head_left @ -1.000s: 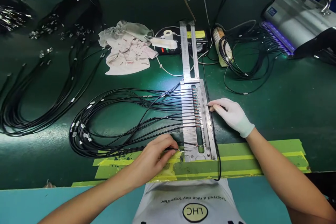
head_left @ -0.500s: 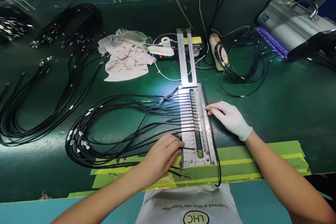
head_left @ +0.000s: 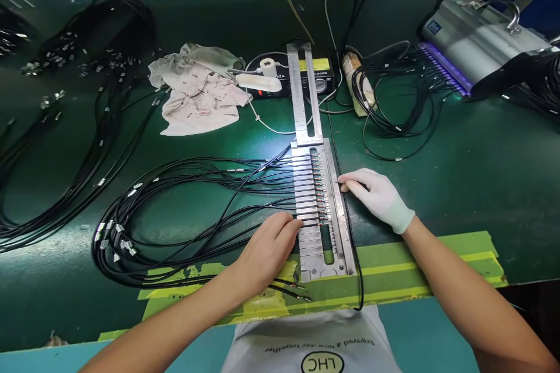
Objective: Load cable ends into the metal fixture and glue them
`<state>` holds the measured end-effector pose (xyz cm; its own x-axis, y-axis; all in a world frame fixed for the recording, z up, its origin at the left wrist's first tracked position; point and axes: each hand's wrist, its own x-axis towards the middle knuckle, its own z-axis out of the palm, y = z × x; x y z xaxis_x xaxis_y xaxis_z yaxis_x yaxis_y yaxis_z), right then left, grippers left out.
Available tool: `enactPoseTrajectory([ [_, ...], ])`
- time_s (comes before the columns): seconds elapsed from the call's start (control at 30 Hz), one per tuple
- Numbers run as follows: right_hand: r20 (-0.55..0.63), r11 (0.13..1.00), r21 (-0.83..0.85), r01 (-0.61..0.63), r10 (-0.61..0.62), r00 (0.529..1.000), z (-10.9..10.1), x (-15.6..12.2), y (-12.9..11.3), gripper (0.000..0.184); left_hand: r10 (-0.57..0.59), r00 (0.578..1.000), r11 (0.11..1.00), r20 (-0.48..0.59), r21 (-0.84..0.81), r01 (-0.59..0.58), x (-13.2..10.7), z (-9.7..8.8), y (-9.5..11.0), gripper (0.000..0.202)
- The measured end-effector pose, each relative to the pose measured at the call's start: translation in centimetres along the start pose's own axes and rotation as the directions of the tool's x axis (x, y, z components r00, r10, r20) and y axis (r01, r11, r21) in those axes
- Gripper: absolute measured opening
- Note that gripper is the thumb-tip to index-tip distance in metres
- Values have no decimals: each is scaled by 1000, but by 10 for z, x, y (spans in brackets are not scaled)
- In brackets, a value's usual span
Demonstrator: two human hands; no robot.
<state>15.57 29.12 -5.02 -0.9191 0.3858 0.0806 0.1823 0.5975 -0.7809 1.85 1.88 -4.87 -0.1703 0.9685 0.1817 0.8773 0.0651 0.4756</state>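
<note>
A long metal jig (head_left: pixel 339 233) lies on the green table (head_left: pixel 459 186) with several thin black cables (head_left: pixel 184 186) laid side by side in its slots, their red-tipped ends in a row. My bare left hand (head_left: pixel 266 250) rests at the jig's left edge, fingers closed and pressing on a black cable (head_left: pixel 308 224) in one of the nearer slots. My right hand (head_left: pixel 378 197), in a white glove, lies on the jig's right rail with fingers curled together, index fingertip on the metal. Two loose cable ends (head_left: pixel 293 291) lie on the yellow-green tape (head_left: pixel 394 274) below my left hand.
A crumpled white cloth (head_left: pixel 196 93) lies behind the cables. A black control box (head_left: pixel 324 73) and a small bottle (head_left: pixel 354 78) stand at the jig's far end. A grey lamp unit with violet light (head_left: pixel 472 41) sits at the back right over coiled cables (head_left: pixel 394 99). More cable bundles (head_left: pixel 65 145) lie left.
My left hand has moved up from the jig's near end to a slot further along, pressing a cable in. The right hand stays on the rail. The view has shifted slightly.
</note>
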Motion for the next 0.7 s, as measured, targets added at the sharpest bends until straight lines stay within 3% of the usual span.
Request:
enactPoseTrajectory([
  [0.43,1,999,-45,-12,12,1000,1,2,5,19,236,972,956,12,179,-235,9,6,-11,27],
  [0.7,5,999,-51,9,-8,1000,1,4,8,20,216,976,972,-5,98,-215,5,8,-16,29],
])
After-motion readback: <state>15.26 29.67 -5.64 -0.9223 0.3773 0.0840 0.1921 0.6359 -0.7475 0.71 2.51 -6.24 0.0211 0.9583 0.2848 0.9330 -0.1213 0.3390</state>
